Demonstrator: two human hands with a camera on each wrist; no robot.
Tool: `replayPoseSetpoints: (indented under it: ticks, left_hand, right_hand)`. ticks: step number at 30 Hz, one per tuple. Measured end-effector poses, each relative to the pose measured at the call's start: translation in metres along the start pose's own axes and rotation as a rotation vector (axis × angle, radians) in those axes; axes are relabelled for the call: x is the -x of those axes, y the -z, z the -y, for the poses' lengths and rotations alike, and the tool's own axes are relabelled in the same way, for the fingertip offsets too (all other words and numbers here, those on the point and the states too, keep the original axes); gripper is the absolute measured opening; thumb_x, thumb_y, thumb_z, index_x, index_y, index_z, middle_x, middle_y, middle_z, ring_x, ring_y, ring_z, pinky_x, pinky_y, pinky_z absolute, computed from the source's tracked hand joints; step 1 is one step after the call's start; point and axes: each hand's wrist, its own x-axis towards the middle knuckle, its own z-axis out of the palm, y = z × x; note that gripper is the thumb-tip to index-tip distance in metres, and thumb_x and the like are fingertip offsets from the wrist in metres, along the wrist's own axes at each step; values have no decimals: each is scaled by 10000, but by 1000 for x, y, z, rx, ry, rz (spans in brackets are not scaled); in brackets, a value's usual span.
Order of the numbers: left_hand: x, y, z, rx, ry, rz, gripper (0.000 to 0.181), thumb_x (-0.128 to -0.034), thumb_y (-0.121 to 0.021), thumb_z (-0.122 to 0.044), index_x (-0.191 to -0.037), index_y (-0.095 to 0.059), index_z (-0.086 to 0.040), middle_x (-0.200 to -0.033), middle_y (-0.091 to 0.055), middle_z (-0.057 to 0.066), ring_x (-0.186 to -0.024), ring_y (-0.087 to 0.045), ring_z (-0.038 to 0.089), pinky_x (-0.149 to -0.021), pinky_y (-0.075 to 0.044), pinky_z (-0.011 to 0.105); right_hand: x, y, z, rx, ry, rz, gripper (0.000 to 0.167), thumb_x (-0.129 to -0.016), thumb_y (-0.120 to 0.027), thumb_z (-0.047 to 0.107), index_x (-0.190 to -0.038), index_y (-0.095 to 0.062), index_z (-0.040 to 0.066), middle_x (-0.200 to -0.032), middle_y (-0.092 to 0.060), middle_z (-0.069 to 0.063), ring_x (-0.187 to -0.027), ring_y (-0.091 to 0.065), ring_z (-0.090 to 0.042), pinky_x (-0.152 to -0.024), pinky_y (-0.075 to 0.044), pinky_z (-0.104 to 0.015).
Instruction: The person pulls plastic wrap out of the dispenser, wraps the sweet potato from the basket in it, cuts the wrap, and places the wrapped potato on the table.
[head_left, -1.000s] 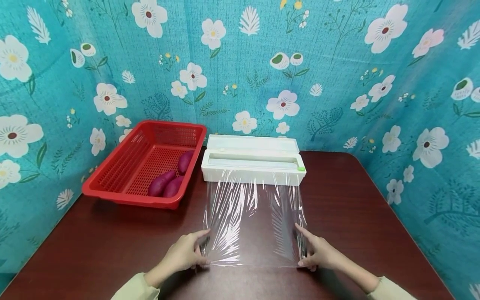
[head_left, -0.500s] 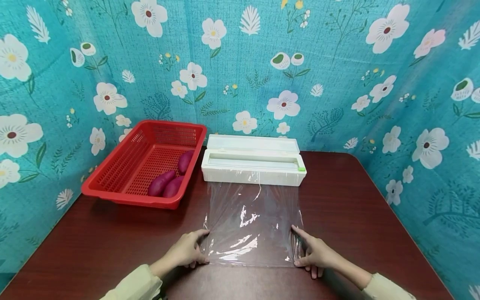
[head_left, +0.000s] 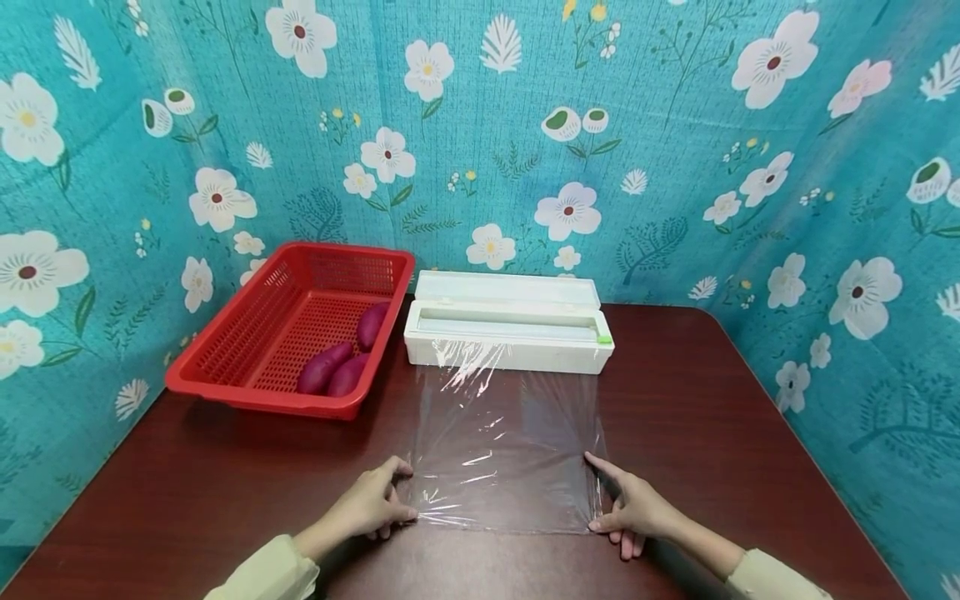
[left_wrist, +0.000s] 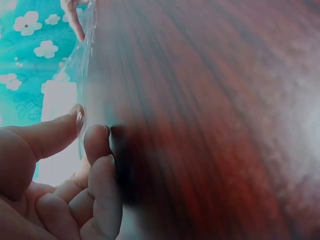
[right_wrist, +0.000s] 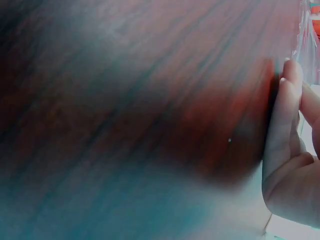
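As hands [head_left: 372, 502] [head_left: 636, 505] pinch, film [head_left: 480, 459] stretches between.

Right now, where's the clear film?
Lower centre of the head view: the clear film runs from the open white box over the table, its near end between the left hand and right hand.

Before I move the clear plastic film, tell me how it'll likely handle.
The clear plastic film will probably be floppy, given its wrinkles. It may bunch or fold onto itself, as gathered folds beside the right hand suggest. It looks light: the dark red-brown table shows through it.
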Motion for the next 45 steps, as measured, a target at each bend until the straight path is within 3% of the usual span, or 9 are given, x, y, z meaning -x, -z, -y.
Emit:
replayPoseSetpoints:
  ticks: [6,13,17,20,28,34,37,42,45]
  left_hand:
    - [2,4,2,32,-27,-45,484,-665,-753,-36,-1028,-442,36,-528,-520,-3,-364,-476,123,-304,-385,276]
    - [-4,18,-7,114,-133,-189,228,-684,-723,25,-822,-541,26,-652,-570,33,-470,-526,127,-409,-452,246]
    - [-5,33,-24,55,-242,-253,185,-684,-720,33,-805,-585,-4,-682,-587,19,-555,-543,101,-512,-469,237]
    - [-7,47,-30,1,-288,-327,184,-686,-729,10,-811,-600,-30,-701,-603,1,-604,-554,91,-561,-464,241]
    - [-16,87,-38,-36,-316,-489,220,-696,-747,-26,-871,-614,-20,-777,-638,64,-688,-594,183,-584,-470,274]
    - [-23,113,-31,-121,-309,-581,266,-690,-753,-27,-919,-619,-2,-853,-635,117,-706,-583,235,-626,-485,282]
    - [-29,126,-24,-125,-268,-573,321,-707,-748,-63,-990,-604,-11,-937,-624,128,-759,-584,237,-667,-501,331]
    - [-43,152,-15,-111,-179,-463,433,-754,-715,-122,-1135,-536,-19,-1089,-554,176,-971,-520,304,-770,-469,448]
    - [-48,165,-9,-167,-108,-422,489,-752,-708,-99,-1187,-500,-12,-1162,-499,222,-1044,-447,354,-823,-416,512]
  right_hand:
    - [1,1,-1,-36,10,17,981,-705,-750,121,-1418,-82,23,-494,-546,-120,-381,-561,-261,-331,-433,-428]
    - [0,0,-1,-37,4,14,983,-705,-751,124,-1417,-80,24,-497,-546,-127,-388,-562,-279,-333,-435,-425]
    - [0,0,-1,-40,-5,7,975,-703,-750,109,-1417,-90,28,-498,-546,-142,-388,-560,-297,-327,-433,-418]
    - [-1,0,0,-52,0,9,966,-707,-743,86,-1416,-90,23,-500,-543,-160,-390,-557,-325,-325,-427,-440]
    - [-1,0,2,-74,-2,20,962,-709,-736,57,-1414,-83,18,-502,-540,-182,-391,-554,-341,-333,-417,-476]
    - [-1,0,0,-66,-6,23,971,-706,-744,88,-1415,-82,20,-496,-547,-140,-380,-560,-280,-324,-433,-407]
    - [0,-1,-1,-67,-18,26,979,-705,-746,97,-1418,-79,27,-494,-549,-119,-380,-562,-259,-326,-437,-379]
    - [1,0,0,-69,-6,24,970,-709,-740,84,-1417,-81,25,-492,-546,-130,-379,-560,-262,-322,-435,-380]
    - [0,1,1,-66,0,23,963,-709,-739,81,-1414,-86,19,-495,-546,-141,-379,-560,-265,-322,-434,-384]
